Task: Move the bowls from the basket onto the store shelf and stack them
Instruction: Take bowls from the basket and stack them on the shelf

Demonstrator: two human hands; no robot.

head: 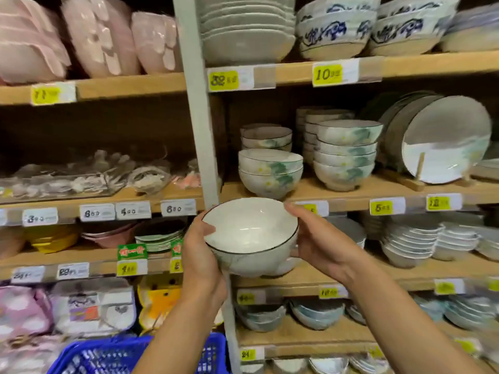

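— Across the whole frame, what's biggest?
— Wooden store shelf (318, 188), plank boards with yellow price tags, split by a grey upright post (199, 117).
— Lower left?
— Blue plastic lattice basket (89, 357), cut off by the edge, its contents unclear.
— And the bowl?
— Centre frame, below a glazed two-bowl stack (270, 171): a round white bowl (251, 233) with a dark rim. The left hand (199, 255) and right hand (321, 247) clasp its sides.

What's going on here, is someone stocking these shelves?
A person grips a white, dark-rimmed bowl between the left hand and right hand, held up in front of the wooden shelf. A short stack of similar bowls sits on that shelf just above it. A blue basket shows at the bottom left.
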